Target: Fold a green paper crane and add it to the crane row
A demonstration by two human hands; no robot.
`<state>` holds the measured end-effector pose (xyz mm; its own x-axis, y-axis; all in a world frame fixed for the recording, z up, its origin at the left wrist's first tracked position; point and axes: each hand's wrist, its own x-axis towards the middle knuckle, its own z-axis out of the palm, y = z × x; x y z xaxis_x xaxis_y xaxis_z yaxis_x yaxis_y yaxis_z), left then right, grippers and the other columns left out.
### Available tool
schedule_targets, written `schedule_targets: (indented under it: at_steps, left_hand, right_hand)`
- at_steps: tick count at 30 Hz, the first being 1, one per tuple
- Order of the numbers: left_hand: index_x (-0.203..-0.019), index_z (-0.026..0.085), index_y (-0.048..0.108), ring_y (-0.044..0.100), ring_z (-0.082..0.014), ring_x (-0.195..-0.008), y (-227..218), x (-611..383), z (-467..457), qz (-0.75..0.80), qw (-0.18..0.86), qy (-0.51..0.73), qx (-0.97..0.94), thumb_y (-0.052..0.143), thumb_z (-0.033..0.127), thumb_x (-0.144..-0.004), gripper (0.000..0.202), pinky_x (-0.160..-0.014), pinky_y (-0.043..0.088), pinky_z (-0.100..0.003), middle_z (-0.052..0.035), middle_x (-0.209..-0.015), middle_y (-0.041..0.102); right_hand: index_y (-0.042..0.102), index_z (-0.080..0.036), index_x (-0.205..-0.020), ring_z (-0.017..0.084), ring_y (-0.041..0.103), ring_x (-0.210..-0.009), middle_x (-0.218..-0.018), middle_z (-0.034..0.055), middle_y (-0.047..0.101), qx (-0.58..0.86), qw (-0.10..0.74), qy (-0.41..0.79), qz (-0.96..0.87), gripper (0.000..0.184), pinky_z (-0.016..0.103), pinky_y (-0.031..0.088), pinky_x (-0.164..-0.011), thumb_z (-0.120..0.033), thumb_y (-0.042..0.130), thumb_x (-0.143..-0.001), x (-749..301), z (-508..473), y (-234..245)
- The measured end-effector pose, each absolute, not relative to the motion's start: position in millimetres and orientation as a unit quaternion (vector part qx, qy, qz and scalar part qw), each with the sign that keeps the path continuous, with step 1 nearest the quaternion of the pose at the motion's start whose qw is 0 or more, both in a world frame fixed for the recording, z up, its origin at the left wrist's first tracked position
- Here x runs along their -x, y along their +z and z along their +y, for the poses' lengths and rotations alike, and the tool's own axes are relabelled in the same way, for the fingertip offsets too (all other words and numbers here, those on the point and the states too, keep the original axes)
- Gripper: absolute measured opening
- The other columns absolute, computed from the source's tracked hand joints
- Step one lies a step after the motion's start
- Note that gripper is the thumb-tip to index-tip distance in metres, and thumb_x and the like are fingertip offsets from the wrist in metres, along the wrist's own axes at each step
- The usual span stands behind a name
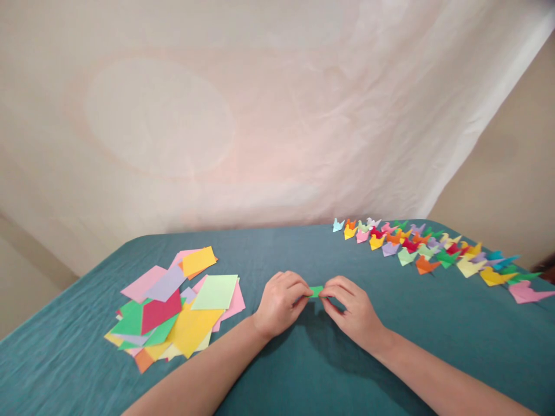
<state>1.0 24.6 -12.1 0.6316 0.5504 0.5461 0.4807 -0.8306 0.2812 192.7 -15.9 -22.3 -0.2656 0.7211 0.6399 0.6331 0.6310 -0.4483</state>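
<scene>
Between my two hands is a small green piece of folded paper (316, 292), held just above the teal tablecloth. My left hand (284, 301) pinches its left end between thumb and fingers. At the opposite end, the thumb and fingertips of my right hand (352, 306) are closed on it too. Only the middle of the paper shows; its ends are hidden by my fingertips, so I cannot tell its full folded shape.
Loose coloured paper sheets (199, 329) lie in an overlapping pile on the left of the teal tablecloth (277, 375). Rows of small folded paper birds (427, 264) in many colours stand at the back right. A pale cloth (260, 115) hangs behind the table.
</scene>
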Motion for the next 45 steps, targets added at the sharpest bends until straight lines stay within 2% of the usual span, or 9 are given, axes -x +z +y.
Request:
schedule_targets:
  at_steps: [7, 10, 15, 19, 26, 31, 37, 45]
  left_hand:
    - [-0.096, 0.021, 0.062, 0.055, -0.0163, -0.091, -7.9, -1.9, 22.6, 0.276, 0.025, 0.299, -0.913, 0.046, 0.021, -0.088, 0.018, -0.078, 0.04, -0.031, -0.0037, -0.096, 0.064]
    - [-0.095, 0.021, 0.062, 0.056, -0.0155, -0.087, -6.6, -3.1, 19.9, 0.272, 0.008, 0.292, -0.917, 0.044, 0.022, -0.089, 0.018, -0.076, 0.041, -0.03, -0.0032, -0.096, 0.064]
    - [-0.09, 0.019, 0.062, 0.057, -0.0129, -0.083, -11.8, -2.2, 22.7, 0.282, 0.027, 0.292, -0.913, 0.042, 0.019, -0.089, 0.019, -0.074, 0.045, -0.025, -0.0029, -0.093, 0.063]
    - [-0.091, 0.021, 0.062, 0.057, -0.0141, -0.085, -16.6, 0.0, 29.8, 0.302, 0.046, 0.308, -0.901, 0.045, 0.018, -0.088, 0.017, -0.077, 0.046, -0.025, -0.0022, -0.091, 0.063]
    - [-0.086, 0.021, 0.062, 0.055, -0.0153, -0.086, -20.8, 2.0, 38.0, 0.328, 0.077, 0.284, -0.898, 0.049, 0.013, -0.084, 0.015, -0.08, 0.045, -0.028, -0.0012, -0.091, 0.063]
    - [-0.091, 0.02, 0.063, 0.054, -0.0192, -0.095, -19.4, 2.1, 36.0, 0.332, 0.084, 0.262, -0.902, 0.053, 0.019, -0.082, 0.014, -0.086, 0.044, -0.033, -0.0049, -0.1, 0.06]
    - [-0.101, 0.02, 0.061, 0.048, -0.022, -0.114, -21.0, 1.3, 33.8, 0.337, 0.108, 0.271, -0.895, 0.055, 0.032, -0.083, 0.023, -0.098, 0.038, -0.038, -0.0074, -0.119, 0.056]
    - [-0.102, 0.02, 0.061, 0.053, -0.0189, -0.111, -24.3, 1.5, 40.0, 0.369, 0.148, 0.265, -0.879, 0.047, 0.031, -0.089, 0.022, -0.097, 0.039, -0.035, -0.0071, -0.118, 0.058]
  right_hand:
    - [0.061, -0.021, -0.074, 0.017, 0.053, -0.073, -0.077, 0.0037, 0.06, 0.434, 0.39, 0.0, -0.812, 0.017, 0.031, 0.041, -0.068, -0.013, 0.049, -0.084, -195.3, -14.7, -23.1]
    - [0.061, -0.02, -0.073, 0.017, 0.053, -0.073, -0.076, 0.0043, 0.06, 0.441, 0.362, -0.018, -0.821, 0.019, 0.032, 0.04, -0.068, -0.012, 0.047, -0.084, -195.0, -14.8, -23.1]
    - [0.062, -0.02, -0.086, 0.02, 0.053, -0.081, -0.087, 0.0059, 0.06, 0.464, 0.343, -0.001, -0.817, 0.017, 0.033, 0.041, -0.073, -0.011, 0.048, -0.082, -194.5, -12.1, -24.6]
    - [0.06, -0.019, -0.094, 0.02, 0.053, -0.084, -0.094, 0.0059, 0.059, 0.504, 0.352, 0.011, -0.788, 0.02, 0.034, 0.041, -0.076, -0.009, 0.049, -0.08, -199.5, -5.2, -29.7]
    - [0.064, -0.024, -0.098, 0.018, 0.054, -0.082, -0.091, 0.0031, 0.06, 0.508, 0.307, 0.025, -0.805, 0.025, 0.033, 0.041, -0.075, -0.012, 0.048, -0.084, -203.7, -0.4, -35.3]
    - [0.065, -0.023, -0.099, 0.019, 0.054, -0.083, -0.091, 0.0041, 0.061, 0.506, 0.284, 0.022, -0.814, 0.025, 0.032, 0.042, -0.074, -0.012, 0.048, -0.085, -202.2, -1.2, -34.8]
    - [0.065, -0.022, -0.1, 0.019, 0.053, -0.083, -0.092, 0.005, 0.061, 0.505, 0.267, 0.008, -0.821, 0.026, 0.033, 0.043, -0.074, -0.011, 0.048, -0.084, -201.2, -2.7, -31.6]
    - [0.063, -0.023, -0.106, 0.02, 0.053, -0.083, -0.094, 0.0059, 0.062, 0.492, 0.265, -0.006, -0.829, 0.029, 0.034, 0.044, -0.074, -0.011, 0.046, -0.086, -201.2, -1.5, -32.3]
